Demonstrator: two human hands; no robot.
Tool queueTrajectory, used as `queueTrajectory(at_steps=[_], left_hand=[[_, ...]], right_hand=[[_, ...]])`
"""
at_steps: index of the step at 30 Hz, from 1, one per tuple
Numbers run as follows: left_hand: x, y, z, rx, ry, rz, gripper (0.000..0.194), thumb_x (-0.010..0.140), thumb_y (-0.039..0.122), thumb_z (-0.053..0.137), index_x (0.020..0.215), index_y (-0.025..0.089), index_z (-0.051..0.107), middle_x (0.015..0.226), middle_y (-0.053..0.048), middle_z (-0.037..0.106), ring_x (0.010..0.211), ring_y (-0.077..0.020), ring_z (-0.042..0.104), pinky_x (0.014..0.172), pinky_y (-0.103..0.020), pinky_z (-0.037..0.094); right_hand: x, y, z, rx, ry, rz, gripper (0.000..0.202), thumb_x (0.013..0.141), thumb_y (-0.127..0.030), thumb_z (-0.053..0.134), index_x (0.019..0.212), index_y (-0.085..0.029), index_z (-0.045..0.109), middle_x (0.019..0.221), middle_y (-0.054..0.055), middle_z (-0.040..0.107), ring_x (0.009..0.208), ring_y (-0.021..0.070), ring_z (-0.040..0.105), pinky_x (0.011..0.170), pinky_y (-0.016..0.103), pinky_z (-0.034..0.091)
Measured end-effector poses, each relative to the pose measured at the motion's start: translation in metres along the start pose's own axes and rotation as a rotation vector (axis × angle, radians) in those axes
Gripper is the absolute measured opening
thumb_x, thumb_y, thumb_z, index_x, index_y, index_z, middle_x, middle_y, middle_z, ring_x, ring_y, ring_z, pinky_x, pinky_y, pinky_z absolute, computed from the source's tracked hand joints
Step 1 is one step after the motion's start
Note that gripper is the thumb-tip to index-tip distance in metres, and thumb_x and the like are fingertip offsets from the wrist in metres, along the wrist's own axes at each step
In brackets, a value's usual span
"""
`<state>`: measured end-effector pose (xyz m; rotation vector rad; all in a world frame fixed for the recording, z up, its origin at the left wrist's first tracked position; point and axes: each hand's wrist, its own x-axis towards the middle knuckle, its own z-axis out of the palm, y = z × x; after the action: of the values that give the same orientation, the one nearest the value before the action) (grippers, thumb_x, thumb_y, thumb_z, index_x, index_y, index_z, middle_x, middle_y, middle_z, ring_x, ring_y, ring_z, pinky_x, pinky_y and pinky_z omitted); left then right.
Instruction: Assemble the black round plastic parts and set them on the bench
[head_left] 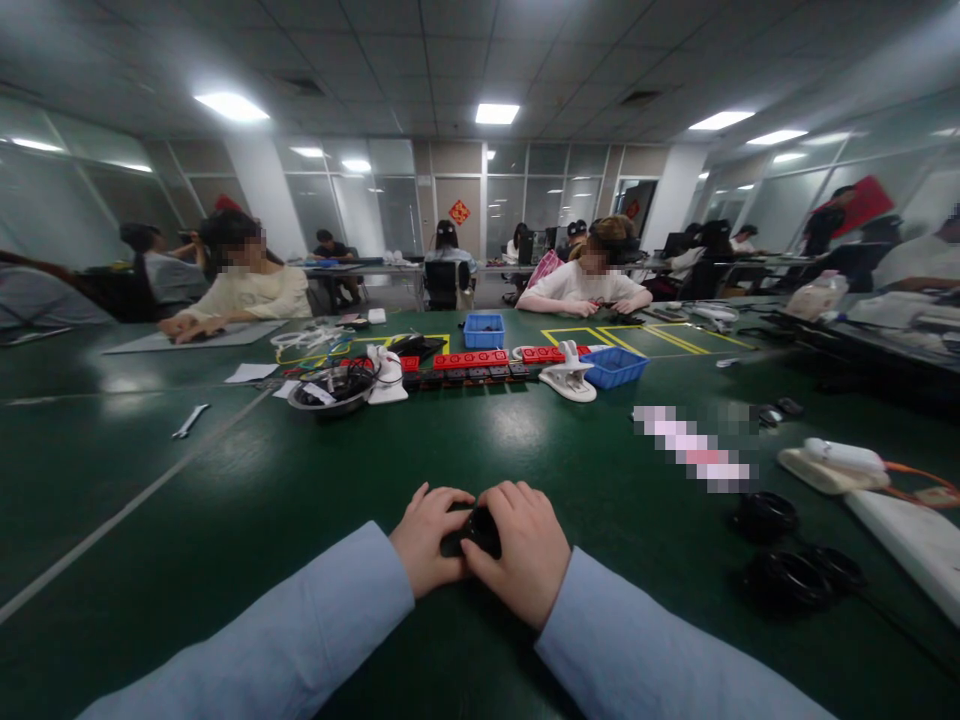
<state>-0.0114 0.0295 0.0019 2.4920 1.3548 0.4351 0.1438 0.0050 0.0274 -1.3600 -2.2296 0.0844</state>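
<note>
My left hand point(433, 540) and my right hand point(521, 548) meet over the green table, low in the middle of the head view. Between them is a small black rounded part point(480, 532), mostly covered by my fingers, so its exact kind does not show. The left fingers curl round its left side, thumb and fingertips against it. My right hand wraps over its right side with the thumb in front. Black ring-shaped parts point(787, 582) of a similar colour lie on the table to the right of my hands.
Across the middle stand a metal bowl point(330, 400) of black pieces, red power strips point(471, 359), a white clip-on base point(568, 380) and blue bins point(616, 368). A wrench point(190, 421) lies left. At right are a white bottle-like device point(844, 456) and a white strip point(911, 545). Co-workers sit opposite.
</note>
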Motion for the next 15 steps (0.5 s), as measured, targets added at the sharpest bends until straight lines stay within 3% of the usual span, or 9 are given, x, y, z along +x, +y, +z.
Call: queueTrajectory(at_steps=[10, 15], left_hand=[[-0.0006, 0.0005, 0.0013, 0.003, 0.007, -0.002, 0.033, 0.063, 0.024, 0.062, 0.096, 0.024, 0.059, 0.11, -0.003, 0.053, 0.106, -0.0247, 0.044, 0.099, -0.052, 0.015], [-0.0004, -0.0003, 0.0023, 0.003, 0.017, 0.0, 0.039, 0.061, 0.024, 0.064, 0.1, 0.024, 0.057, 0.111, -0.004, 0.053, 0.107, -0.0245, 0.044, 0.099, -0.052, 0.016]], right_hand=[[-0.0032, -0.0029, -0.001, 0.129, -0.003, -0.082, 0.023, 0.065, -0.013, 0.048, 0.086, -0.017, 0.054, 0.087, 0.005, 0.056, 0.083, 0.0192, 0.044, 0.075, 0.033, 0.034], [-0.0041, -0.003, -0.0014, 0.171, 0.001, -0.107, 0.026, 0.063, -0.01, 0.046, 0.086, -0.018, 0.055, 0.088, 0.004, 0.058, 0.084, 0.0192, 0.045, 0.078, 0.035, 0.033]])
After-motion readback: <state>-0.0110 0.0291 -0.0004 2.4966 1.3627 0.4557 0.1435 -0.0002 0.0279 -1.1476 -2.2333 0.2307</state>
